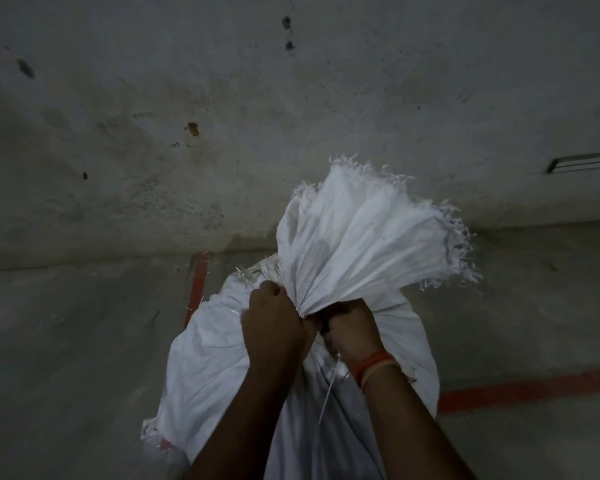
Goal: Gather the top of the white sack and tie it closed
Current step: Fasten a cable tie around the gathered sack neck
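A full white woven sack point(215, 368) stands on the floor in front of me. Its top point(361, 237) is bunched into a neck and fans out above it with a frayed edge. My left hand point(274, 327) is clenched around the left side of the neck. My right hand point(354, 334), with an orange band at the wrist, grips the neck from the right. A thin white string point(329, 389) hangs down from between my hands. How the string runs around the neck is hidden by my fingers.
A stained grey concrete wall point(222, 116) rises just behind the sack. Red painted lines point(520, 389) cross the concrete floor to the right and behind the sack point(198, 282). A dark slot point(582, 161) shows in the wall at the far right.
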The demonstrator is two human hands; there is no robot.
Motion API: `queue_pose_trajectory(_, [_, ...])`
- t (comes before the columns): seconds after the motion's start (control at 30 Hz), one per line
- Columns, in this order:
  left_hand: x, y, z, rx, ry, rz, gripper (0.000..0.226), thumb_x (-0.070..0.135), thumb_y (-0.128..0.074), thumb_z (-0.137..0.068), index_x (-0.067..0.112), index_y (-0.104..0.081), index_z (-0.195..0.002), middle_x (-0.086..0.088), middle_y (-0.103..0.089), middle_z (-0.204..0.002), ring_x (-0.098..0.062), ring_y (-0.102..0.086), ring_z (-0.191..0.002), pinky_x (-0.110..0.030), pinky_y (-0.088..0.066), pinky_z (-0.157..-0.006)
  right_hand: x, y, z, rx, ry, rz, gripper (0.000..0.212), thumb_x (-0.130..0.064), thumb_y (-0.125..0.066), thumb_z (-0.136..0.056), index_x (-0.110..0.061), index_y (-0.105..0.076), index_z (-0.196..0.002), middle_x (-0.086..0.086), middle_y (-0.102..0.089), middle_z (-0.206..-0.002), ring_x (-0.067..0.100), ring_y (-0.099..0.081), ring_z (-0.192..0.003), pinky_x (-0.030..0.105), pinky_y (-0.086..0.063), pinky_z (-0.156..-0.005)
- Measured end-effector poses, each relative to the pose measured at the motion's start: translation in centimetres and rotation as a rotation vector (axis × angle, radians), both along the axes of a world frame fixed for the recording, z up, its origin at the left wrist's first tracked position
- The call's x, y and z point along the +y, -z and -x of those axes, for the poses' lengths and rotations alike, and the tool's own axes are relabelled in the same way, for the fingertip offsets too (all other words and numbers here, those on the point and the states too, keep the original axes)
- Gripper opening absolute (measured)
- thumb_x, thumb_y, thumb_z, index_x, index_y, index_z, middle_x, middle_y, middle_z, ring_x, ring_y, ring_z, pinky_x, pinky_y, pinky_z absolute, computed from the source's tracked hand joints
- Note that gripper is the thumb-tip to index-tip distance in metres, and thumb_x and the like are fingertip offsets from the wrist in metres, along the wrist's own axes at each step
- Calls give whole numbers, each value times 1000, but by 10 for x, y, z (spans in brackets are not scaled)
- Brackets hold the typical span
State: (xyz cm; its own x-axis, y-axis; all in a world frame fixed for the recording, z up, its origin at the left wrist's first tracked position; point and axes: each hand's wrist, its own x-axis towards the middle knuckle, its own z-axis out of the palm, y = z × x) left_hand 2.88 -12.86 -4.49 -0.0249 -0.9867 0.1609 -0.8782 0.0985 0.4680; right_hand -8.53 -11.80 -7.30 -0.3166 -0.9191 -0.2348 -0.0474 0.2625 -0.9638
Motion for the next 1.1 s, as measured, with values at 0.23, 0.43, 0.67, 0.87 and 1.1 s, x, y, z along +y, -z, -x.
queue_pose_trajectory(0.23, [2, 6, -2, 28, -12, -92, 49, 49, -73, -79, 11, -64, -108, -9, -52, -109, -31, -55, -109, -34, -49, -76, 17, -11, -2, 227, -20, 33, 37, 0, -55, -84, -9, -50, -49, -3, -49, -45, 4, -41, -42, 18, -33, -46])
queue_pose_trajectory(0.43, [32, 2, -21, 52, 58, -111, 66, 62, -66, -85, 22, -52, -135, -10, -50, -128, -27, -56, -113, -34, -52, -89, 52, -17, 12, 336, -44, 20, 9, -20, -69, -88, -19, -75, -94, -8, -71, -80, 5, -65, -77, 19, -46, -68])
queue_pose_trajectory(0.67, [76, 5, -39, 101, 46, -170, 57, 17, -51, -99, 29, -36, -152, 2, -64, -115, -14, -64, -101, -27, -52, -89, 92, -19, -2, 299, 62, -50, 20, -11, -66, -89, -16, -76, -106, -6, -72, -96, 14, -66, -98, 22, -45, -85])
queue_pose_trajectory(0.87, [100, 17, -28, 919, -135, -516, 21, 10, -49, -104, 3, -60, -86, -11, -71, -72, -26, -71, -66, -40, -62, -70, 107, -9, -16, 270, 37, -79, 27, -11, -64, -85, -23, -76, -105, -7, -77, -96, 12, -70, -94, 27, -56, -85])
queue_pose_trajectory(1.1, [71, 27, -23, 1020, 29, -699, 23, 3, -56, -100, 8, -63, -79, 8, -64, -54, -3, -57, -50, -14, -45, -50, 93, -10, -2, 163, -40, -15, 19, -12, -76, -82, -27, -78, -93, -10, -79, -88, 4, -72, -88, 28, -56, -85])
